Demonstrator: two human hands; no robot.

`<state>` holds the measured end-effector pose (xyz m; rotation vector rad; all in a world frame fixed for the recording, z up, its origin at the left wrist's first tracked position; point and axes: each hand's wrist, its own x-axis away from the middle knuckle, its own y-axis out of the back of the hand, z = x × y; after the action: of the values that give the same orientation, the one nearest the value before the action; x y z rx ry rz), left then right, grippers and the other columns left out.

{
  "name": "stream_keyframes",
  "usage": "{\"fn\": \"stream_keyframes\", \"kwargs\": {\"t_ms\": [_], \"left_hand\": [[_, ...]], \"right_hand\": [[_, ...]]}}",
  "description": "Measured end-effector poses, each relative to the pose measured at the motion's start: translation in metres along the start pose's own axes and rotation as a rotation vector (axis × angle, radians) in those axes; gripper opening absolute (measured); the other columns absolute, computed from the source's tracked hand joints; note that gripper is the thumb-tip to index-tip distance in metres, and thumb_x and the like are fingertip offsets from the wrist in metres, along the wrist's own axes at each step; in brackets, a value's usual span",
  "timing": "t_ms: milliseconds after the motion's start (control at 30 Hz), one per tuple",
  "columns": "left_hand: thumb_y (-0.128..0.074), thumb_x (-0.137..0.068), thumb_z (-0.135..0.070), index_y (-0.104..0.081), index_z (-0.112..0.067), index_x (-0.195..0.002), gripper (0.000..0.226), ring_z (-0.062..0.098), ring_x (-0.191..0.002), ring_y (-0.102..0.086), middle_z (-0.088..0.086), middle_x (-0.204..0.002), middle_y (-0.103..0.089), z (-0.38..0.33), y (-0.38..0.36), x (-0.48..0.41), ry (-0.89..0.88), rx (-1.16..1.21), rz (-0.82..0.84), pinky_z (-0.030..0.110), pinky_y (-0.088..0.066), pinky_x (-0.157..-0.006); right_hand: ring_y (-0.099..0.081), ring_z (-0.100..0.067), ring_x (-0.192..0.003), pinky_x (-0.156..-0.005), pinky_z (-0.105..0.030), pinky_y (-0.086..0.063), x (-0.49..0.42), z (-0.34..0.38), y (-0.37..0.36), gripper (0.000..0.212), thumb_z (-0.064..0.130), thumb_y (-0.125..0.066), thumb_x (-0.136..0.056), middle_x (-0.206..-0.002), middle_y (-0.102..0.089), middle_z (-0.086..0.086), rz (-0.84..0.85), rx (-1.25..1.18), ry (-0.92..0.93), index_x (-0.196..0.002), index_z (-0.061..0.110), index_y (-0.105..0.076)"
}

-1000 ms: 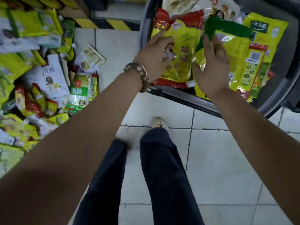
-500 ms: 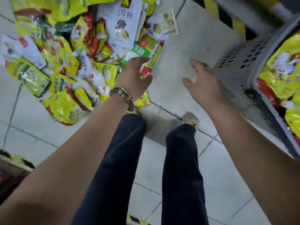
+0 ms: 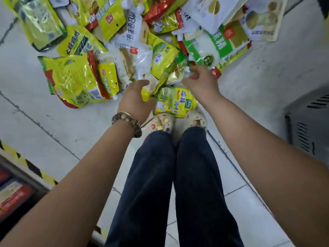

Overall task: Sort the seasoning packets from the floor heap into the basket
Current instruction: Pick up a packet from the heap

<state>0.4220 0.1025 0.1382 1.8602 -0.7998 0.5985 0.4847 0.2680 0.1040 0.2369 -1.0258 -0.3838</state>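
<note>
The heap of seasoning packets (image 3: 135,41) covers the floor in front of my feet, mostly yellow, with white, green and red ones mixed in. My left hand (image 3: 135,98), with a bead bracelet on its wrist, grips the lower end of a long yellow-green packet (image 3: 160,82) at the heap's near edge. My right hand (image 3: 201,84) hovers just to the right with its fingers curled at the edge of a gold-green packet (image 3: 178,73); I cannot make out whether it holds it. A yellow packet with blue writing (image 3: 175,102) lies against my shoes.
The grey slotted wall of the basket (image 3: 306,125) stands at the right edge. A yellow-and-black striped shelf base (image 3: 26,164) runs along the lower left. My legs and shoes (image 3: 160,123) fill the middle. Bare floor tiles (image 3: 258,77) lie between heap and basket.
My view has swung from the basket to the heap. Both hands left the basket with nothing in them and came down onto the heap, where the left one took hold of a yellow-green packet.
</note>
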Motion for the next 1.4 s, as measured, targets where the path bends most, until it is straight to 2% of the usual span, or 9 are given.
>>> {"fn": "stream_keyframes", "kwargs": {"t_ms": [167, 367, 533, 667, 767, 933, 1033, 1233, 1400], "left_hand": [[-0.063, -0.087, -0.018, -0.05, -0.019, -0.132, 0.047, 0.018, -0.125, -0.048, 0.003, -0.138, -0.046, 0.035, -0.016, -0.033, 0.018, 0.068, -0.072, 0.028, -0.038, -0.1], [-0.062, -0.086, -0.012, -0.053, -0.015, -0.13, 0.045, 0.022, -0.123, -0.05, 0.004, -0.136, -0.05, 0.07, -0.038, -0.044, 0.066, 0.176, -0.067, 0.037, -0.041, -0.102], [-0.06, -0.087, -0.01, -0.055, -0.014, -0.127, 0.041, 0.022, -0.115, -0.055, 0.005, -0.13, -0.056, 0.073, -0.047, -0.045, 0.123, 0.303, -0.067, 0.032, -0.045, -0.095], [-0.057, -0.087, -0.004, -0.058, -0.009, -0.122, 0.035, 0.014, -0.102, -0.057, 0.006, -0.118, -0.061, 0.062, -0.044, -0.044, 0.192, 0.494, -0.087, 0.028, -0.046, -0.091], [-0.058, -0.088, -0.003, -0.059, -0.007, -0.119, 0.031, 0.012, -0.091, -0.058, 0.007, -0.104, -0.061, 0.053, -0.043, -0.041, 0.289, 0.71, -0.058, 0.025, -0.049, -0.079], [-0.051, -0.094, -0.036, -0.057, -0.017, -0.117, 0.031, 0.014, -0.088, -0.063, 0.004, -0.106, -0.065, 0.037, -0.045, -0.035, 0.549, 1.15, 0.377, 0.029, -0.052, -0.07], [-0.052, -0.095, -0.014, -0.06, -0.009, -0.109, 0.017, 0.018, -0.078, -0.067, 0.008, -0.098, -0.067, 0.042, -0.065, -0.03, 0.503, 1.344, 0.387, 0.035, -0.059, -0.073], [-0.061, -0.085, 0.003, -0.064, -0.011, -0.088, 0.014, 0.017, -0.063, -0.068, -0.001, -0.068, -0.072, 0.087, -0.085, -0.019, 0.583, 1.241, 0.059, 0.038, -0.059, -0.069], [-0.064, -0.083, 0.003, -0.064, -0.013, -0.087, 0.016, 0.016, -0.062, -0.069, -0.001, -0.071, -0.071, 0.115, -0.089, -0.016, 0.625, 1.166, -0.096, 0.036, -0.059, -0.067]], "right_hand": [[-0.05, -0.023, -0.117, -0.097, -0.033, -0.044, -0.073, 0.014, -0.061, 0.067, 0.024, -0.068, -0.082, -0.132, -0.047, -0.008, -0.161, 0.024, 0.057, -0.139, 0.01, -0.037], [-0.039, -0.028, -0.131, -0.102, -0.042, -0.036, -0.129, 0.022, -0.08, 0.075, 0.041, -0.07, -0.082, -0.142, -0.042, -0.01, -0.17, 0.608, 0.152, -0.141, 0.014, -0.032], [-0.057, -0.031, -0.109, -0.08, -0.035, -0.043, -0.129, 0.026, -0.071, 0.021, 0.026, -0.06, -0.09, -0.114, -0.062, -0.017, -0.121, 0.672, 0.241, -0.105, 0.012, -0.059], [-0.052, -0.022, -0.095, -0.069, -0.027, -0.034, -0.1, 0.004, -0.054, 0.02, 0.009, -0.055, -0.086, -0.1, -0.051, -0.01, -0.101, 0.376, 0.171, -0.106, 0.011, -0.054], [-0.058, -0.019, -0.089, -0.076, -0.035, -0.051, -0.061, -0.013, -0.028, 0.031, -0.005, -0.054, -0.077, -0.093, -0.057, 0.002, -0.13, -0.094, 0.098, -0.092, 0.023, -0.053], [-0.065, -0.013, -0.093, -0.073, -0.031, -0.057, -0.003, -0.034, -0.014, 0.053, -0.015, -0.052, -0.08, -0.105, -0.064, 0.002, 0.129, -0.507, 0.081, -0.109, 0.028, -0.054], [-0.064, -0.008, -0.09, -0.074, -0.025, -0.054, 0.013, -0.051, -0.035, 0.051, -0.015, -0.055, -0.08, -0.103, -0.064, 0.004, 0.242, -0.426, 0.058, -0.111, 0.025, -0.055], [-0.062, 0.003, -0.073, -0.073, -0.015, -0.053, 0.0, -0.08, -0.06, 0.036, -0.002, -0.071, -0.078, -0.085, -0.066, 0.011, 0.322, -0.178, -0.062, -0.11, 0.01, -0.061], [-0.046, -0.023, -0.125, -0.1, -0.033, -0.039, -0.053, -0.102, -0.074, 0.077, 0.031, -0.081, -0.072, -0.138, -0.046, -0.009, 0.221, 0.458, 0.041, -0.137, 0.014, -0.045]]}}
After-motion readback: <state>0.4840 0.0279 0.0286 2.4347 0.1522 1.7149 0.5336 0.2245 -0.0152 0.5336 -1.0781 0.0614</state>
